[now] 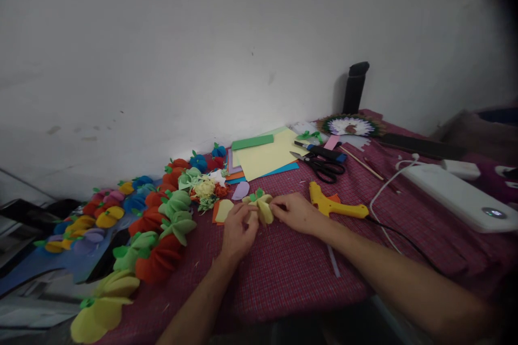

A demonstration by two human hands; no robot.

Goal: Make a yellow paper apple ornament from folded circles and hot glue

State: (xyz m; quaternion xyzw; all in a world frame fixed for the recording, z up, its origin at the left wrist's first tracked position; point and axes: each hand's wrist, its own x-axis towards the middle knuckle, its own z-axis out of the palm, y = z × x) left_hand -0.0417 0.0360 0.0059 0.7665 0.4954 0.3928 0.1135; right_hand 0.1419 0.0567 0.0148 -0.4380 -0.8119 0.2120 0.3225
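Observation:
Between my two hands is a pale yellow paper pumpkin (265, 211) with a small green top, its petals fanned out. My left hand (239, 229) grips its left side, fingers curled and pinched. From the right, my right hand (294, 212) pinches the edge of a petal. Just left of my left hand lie a pale yellow cut paper piece (224, 210) and an orange piece beneath it. A lilac paper piece (241, 190) rests behind them. The yellow hot glue gun (338, 206) lies right of my right hand, a glue stick poking out below it.
Several coloured paper pumpkins (159, 259) crowd the left side. Paper scraps (204, 188) are heaped behind my left hand. Coloured sheets (265, 157), black scissors (324, 167) and a blue utility knife (324, 152) lie at the back. A white power bank (461, 197) with a cable sits right.

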